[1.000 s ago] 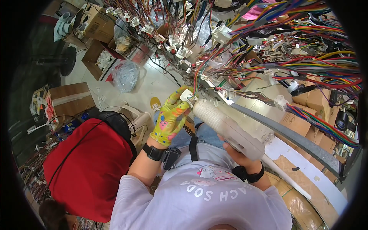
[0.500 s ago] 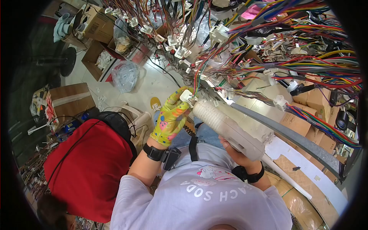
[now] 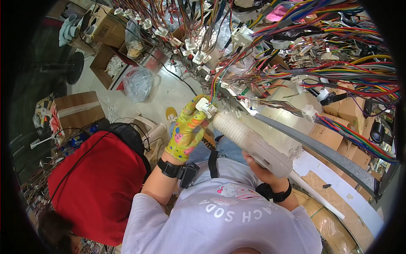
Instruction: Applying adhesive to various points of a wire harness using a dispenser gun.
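In a yellow patterned glove, my left hand [image 3: 187,133] pinches a white plastic connector [image 3: 204,106] between its fingers. Thin coloured wires [image 3: 215,86] rise from this connector toward the hanging bundles. My right hand [image 3: 264,171], bare, is wrapped around the body of a pale grey heat gun [image 3: 253,143]. Its ribbed barrel points up and left, with its end close to the connector. Some of the right fingers are hidden under the tool.
Wire harnesses [image 3: 338,76] with white connectors hang across the top and right. A grey metal bar [image 3: 321,154] runs diagonally at right. Cardboard boxes [image 3: 78,111], a clear plastic bag [image 3: 138,84] and a person in red [image 3: 99,186] are at left.
The connector in my left hand has shifted and turned slightly, and its wires have swung with it. The heat gun and my right hand stay almost still.
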Tool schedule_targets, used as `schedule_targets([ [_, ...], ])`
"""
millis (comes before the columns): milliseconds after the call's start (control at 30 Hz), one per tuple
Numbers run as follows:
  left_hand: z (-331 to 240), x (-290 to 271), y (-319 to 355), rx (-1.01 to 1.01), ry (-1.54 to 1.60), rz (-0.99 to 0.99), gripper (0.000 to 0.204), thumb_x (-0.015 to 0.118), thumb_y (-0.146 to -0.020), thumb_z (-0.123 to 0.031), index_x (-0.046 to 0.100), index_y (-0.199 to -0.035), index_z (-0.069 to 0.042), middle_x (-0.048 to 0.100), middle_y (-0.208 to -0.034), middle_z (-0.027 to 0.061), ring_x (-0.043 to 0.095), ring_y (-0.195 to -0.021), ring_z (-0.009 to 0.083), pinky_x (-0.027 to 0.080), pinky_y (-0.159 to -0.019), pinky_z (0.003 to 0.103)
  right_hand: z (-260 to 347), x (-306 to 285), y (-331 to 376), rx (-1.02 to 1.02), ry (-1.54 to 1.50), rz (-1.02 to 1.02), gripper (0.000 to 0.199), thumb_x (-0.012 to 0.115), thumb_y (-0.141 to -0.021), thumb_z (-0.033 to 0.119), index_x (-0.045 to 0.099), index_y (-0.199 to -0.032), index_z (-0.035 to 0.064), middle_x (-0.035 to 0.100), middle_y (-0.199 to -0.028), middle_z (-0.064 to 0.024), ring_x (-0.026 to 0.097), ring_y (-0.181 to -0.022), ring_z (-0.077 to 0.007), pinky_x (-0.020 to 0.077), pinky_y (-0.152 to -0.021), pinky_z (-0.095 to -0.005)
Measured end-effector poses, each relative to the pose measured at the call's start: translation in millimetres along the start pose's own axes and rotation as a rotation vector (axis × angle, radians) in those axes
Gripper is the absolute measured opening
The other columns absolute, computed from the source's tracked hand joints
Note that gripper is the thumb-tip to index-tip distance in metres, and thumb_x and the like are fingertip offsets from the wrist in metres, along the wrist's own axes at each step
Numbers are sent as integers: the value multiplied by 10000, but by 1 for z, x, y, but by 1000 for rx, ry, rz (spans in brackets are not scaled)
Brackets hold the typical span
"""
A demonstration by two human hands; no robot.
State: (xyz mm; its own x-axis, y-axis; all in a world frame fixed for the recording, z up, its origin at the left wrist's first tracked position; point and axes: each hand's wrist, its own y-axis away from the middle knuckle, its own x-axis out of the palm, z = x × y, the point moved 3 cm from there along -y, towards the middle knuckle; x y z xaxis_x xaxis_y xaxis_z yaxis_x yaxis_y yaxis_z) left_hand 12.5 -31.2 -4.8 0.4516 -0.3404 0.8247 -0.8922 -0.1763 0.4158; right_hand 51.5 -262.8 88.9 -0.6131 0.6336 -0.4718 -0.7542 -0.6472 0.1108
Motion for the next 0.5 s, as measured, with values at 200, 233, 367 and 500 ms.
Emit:
schedule_targets([
  [200, 0, -6, -1, 18, -15, 20, 497, 655, -878, -96, 485, -1345, -79, 566, -1237, 63, 548, -1069, 186, 430, -874, 310, 5, -1, -2, -17, -4, -16, 249, 700, -745, 11, 655, -989, 29, 641, -856, -131, 652, -713, -268, 517, -619, -314],
  [233, 0, -7, -1, 13, -27, 52, 514, 661, -878, -125, 473, -1356, -88, 539, -1289, 85, 525, -1183, 261, 418, -1020, 409, 5, -1, -2, -16, -15, -20, 252, 701, -742, 5, 655, -989, 27, 641, -854, -131, 653, -714, -267, 517, -618, -313],
  [367, 0, -7, -2, 13, -28, 37, 515, 659, -879, -122, 472, -1357, -84, 542, -1288, 85, 526, -1186, 259, 418, -1022, 411, 5, -1, -2, -14, -32, -30, 250, 703, -740, -2, 657, -984, 27, 640, -852, -129, 650, -712, -268, 515, -617, -312],
  [500, 0, -7, -1, 13, -1, 40, 508, 660, -880, -123, 476, -1351, -79, 548, -1280, 84, 532, -1180, 261, 420, -1020, 405, 13, -5, -6, -17, -29, -21, 245, 702, -742, -12, 658, -980, 23, 638, -853, -126, 650, -719, -263, 514, -625, -308],
])
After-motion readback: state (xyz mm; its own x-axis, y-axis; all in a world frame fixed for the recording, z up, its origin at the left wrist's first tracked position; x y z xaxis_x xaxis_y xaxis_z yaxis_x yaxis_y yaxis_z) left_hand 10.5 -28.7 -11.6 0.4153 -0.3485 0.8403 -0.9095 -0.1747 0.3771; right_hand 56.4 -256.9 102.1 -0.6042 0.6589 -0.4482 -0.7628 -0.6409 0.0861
